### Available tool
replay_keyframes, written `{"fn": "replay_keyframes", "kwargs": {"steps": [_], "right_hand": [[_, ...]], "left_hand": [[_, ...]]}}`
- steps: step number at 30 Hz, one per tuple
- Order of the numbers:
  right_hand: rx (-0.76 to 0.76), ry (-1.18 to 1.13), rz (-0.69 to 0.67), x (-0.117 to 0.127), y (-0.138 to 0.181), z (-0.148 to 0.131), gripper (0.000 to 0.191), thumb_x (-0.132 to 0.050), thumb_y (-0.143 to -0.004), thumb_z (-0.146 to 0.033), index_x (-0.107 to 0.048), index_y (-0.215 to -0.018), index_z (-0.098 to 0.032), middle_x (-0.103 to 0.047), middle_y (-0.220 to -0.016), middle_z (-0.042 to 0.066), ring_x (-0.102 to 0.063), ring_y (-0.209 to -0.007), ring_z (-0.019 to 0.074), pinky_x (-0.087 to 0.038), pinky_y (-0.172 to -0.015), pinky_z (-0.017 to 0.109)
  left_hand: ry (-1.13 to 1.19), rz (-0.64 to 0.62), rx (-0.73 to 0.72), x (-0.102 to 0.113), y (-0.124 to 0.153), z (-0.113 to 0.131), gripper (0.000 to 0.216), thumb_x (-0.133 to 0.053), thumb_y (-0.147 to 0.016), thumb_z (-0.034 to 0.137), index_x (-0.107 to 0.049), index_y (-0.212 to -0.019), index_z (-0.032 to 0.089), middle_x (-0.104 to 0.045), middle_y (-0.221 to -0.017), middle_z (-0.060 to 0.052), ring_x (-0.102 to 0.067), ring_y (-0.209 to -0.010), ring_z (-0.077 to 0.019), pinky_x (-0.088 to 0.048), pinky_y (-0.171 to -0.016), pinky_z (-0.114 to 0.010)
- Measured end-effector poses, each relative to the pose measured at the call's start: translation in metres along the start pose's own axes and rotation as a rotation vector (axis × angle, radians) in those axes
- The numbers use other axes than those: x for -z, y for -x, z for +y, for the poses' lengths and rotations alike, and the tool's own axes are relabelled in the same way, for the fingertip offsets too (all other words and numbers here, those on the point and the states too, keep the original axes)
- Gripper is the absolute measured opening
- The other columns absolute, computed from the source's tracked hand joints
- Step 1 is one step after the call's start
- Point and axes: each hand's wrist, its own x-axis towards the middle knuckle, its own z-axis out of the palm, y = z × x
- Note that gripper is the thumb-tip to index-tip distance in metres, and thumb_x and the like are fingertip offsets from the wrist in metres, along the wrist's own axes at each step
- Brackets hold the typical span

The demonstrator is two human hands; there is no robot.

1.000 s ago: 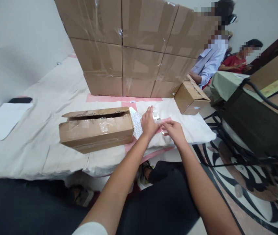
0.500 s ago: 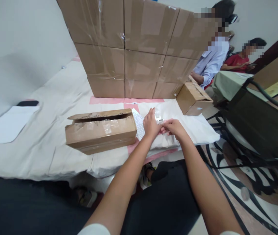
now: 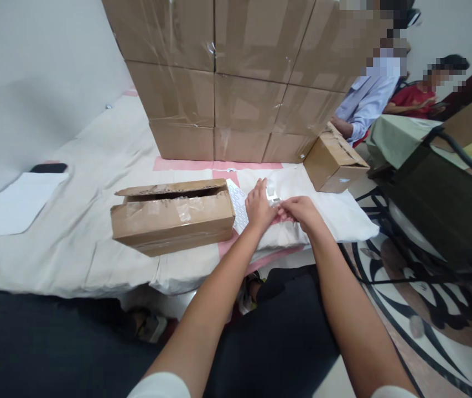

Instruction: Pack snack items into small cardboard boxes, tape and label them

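My left hand (image 3: 259,205) is closed around a small white tape dispenser (image 3: 273,194) with a pale, clear-looking roll, just above the cloth. My right hand (image 3: 300,210) meets it from the right, fingertips pinched together at the dispenser's near end. What lies between those fingertips is too small to make out. Beside my left hand lies a white sheet with a blue printed pattern (image 3: 239,205), partly hidden by a cardboard box (image 3: 173,218). The box's top flaps stand slightly apart, with clear tape along its side.
Taped cardboard boxes (image 3: 244,102) form a tall stack at the back. A smaller box (image 3: 335,160) sits at the bed's right end. White paper (image 3: 15,202) and a dark flat object (image 3: 48,167) lie left. Two people are beyond; a dark chair (image 3: 435,204) stands right.
The view has shifted slightly, so the boxes and people appear a little farther right. Both hands stay together at the dispenser, the right fingertips pinched more closely.
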Motion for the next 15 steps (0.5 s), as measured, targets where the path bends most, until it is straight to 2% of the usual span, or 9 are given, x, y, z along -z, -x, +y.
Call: {"fn": "replay_keyframes", "kwargs": {"steps": [4, 8, 15], "right_hand": [[-0.075, 0.049, -0.047, -0.005, -0.006, 0.013, 0.027, -0.073, -0.080, -0.020, -0.061, -0.058, -0.012, -0.065, -0.050, 0.009, -0.053, -0.036, 0.0087, -0.030, -0.031, 0.015], [-0.062, 0.046, -0.061, -0.004, -0.010, 0.021, 0.026, -0.075, -0.080, -0.025, -0.063, -0.062, -0.012, -0.067, -0.053, 0.009, -0.050, -0.035, 0.0070, -0.029, -0.031, 0.015], [-0.049, 0.038, -0.123, -0.003, -0.015, 0.030, 0.034, -0.068, -0.087, -0.024, -0.060, -0.056, -0.011, -0.065, -0.049, 0.007, -0.041, -0.032, 0.0046, -0.027, -0.031, 0.015]], "left_hand": [[-0.006, 0.000, -0.007, -0.001, -0.001, -0.001, 0.087, -0.069, -0.084, 0.044, -0.026, -0.158, 0.028, -0.033, -0.166, -0.004, -0.043, -0.142, -0.0291, -0.040, -0.118, -0.042], [-0.010, 0.002, -0.022, 0.001, 0.001, -0.001, 0.089, -0.070, -0.083, 0.043, -0.026, -0.158, 0.026, -0.031, -0.167, -0.003, -0.040, -0.145, -0.0285, -0.038, -0.119, -0.041], [-0.031, -0.017, -0.019, 0.003, 0.001, -0.001, 0.088, -0.070, -0.083, 0.042, -0.027, -0.158, 0.026, -0.030, -0.168, -0.003, -0.042, -0.143, -0.0296, -0.040, -0.118, -0.042]]}}
